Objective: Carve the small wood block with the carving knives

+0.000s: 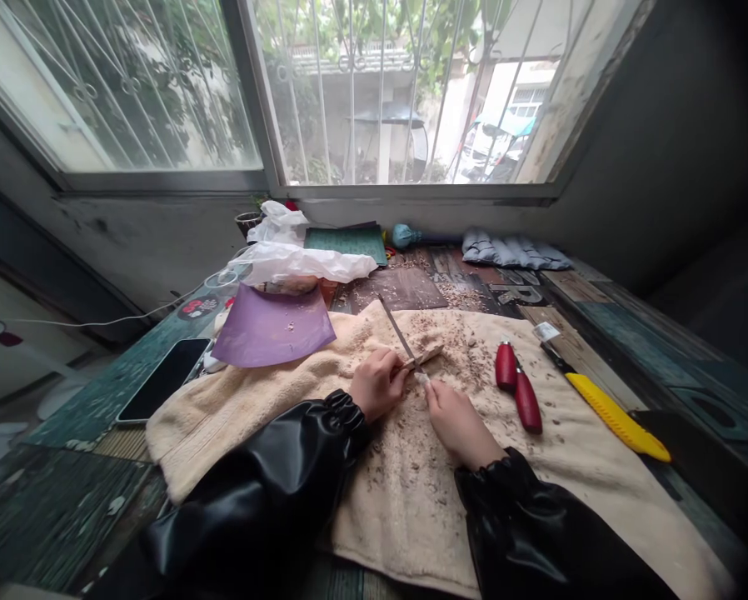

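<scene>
Woodwork at middle of weathered plank table (55, 500), on beige terry towel (411, 500) strewn with pale wood shavings (465, 350).

Left hand (379, 383): clenched around short pale wooden piece (425, 357). Grips its near end and leaves the far end free.

Right hand (456, 421): fingers (435, 400) pinched on small pale-tipped tool (421, 377). Handle hidden in the palm, so kind of tool not to be told. Meets the wood just right of the left fingertips.

Thin dark rod (396, 329): runs from that meeting point away and to the left. Held by the left hand or only lying under it, cannot tell.

Key relation: wooden piece between the two hands, touching both. Long axis slanted from near-left to far-right. Carried by left hand, approached by right hand from the near-right side.

Surroundings:
- Red-handled tools (527, 402) side by side just right of the right hand, untouched.
- Long yellow utility knife (617, 417) further right, near the towel's edge.
- Purple flexible sheet (271, 333) on the towel's far-left corner.
- Black phone (165, 379) on the table beside it.
- White plastic bag (299, 262), green cutting mat (346, 242) and grey padded cloth (515, 250) along the back, under the barred window.
</scene>
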The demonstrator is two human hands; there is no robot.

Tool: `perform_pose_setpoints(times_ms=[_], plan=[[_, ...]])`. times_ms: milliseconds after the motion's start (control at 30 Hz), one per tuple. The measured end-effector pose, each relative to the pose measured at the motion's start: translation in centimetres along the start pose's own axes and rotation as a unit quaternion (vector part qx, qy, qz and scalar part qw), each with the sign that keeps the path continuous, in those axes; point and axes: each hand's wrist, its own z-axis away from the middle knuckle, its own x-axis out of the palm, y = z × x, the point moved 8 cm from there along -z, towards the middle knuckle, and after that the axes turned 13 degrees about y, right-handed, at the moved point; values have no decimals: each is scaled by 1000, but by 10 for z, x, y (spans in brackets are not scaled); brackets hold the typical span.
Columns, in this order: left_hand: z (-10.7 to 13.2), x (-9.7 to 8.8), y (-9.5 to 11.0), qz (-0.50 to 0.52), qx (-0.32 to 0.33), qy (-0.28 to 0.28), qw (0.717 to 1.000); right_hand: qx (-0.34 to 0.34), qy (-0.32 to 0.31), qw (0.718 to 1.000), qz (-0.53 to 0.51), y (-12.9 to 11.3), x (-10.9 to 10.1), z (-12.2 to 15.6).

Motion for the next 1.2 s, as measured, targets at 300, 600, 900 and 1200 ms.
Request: perform_pose_setpoints(times_ms=[300, 600, 900, 1200], plan=[[-8, -8, -21, -12, -39, 31, 999, -10, -29, 999, -22, 4, -2, 22], [-3, -1, -2, 55, 27, -25, 998, 2, -1, 1000, -17, 7, 0, 10], [-2, 0, -5, 38, 6, -25, 999, 4, 12, 1000, -23, 10, 4, 11], [-3, -2, -4, 53, -4, -20, 998, -2, 12, 999, -33, 12, 5, 10]])
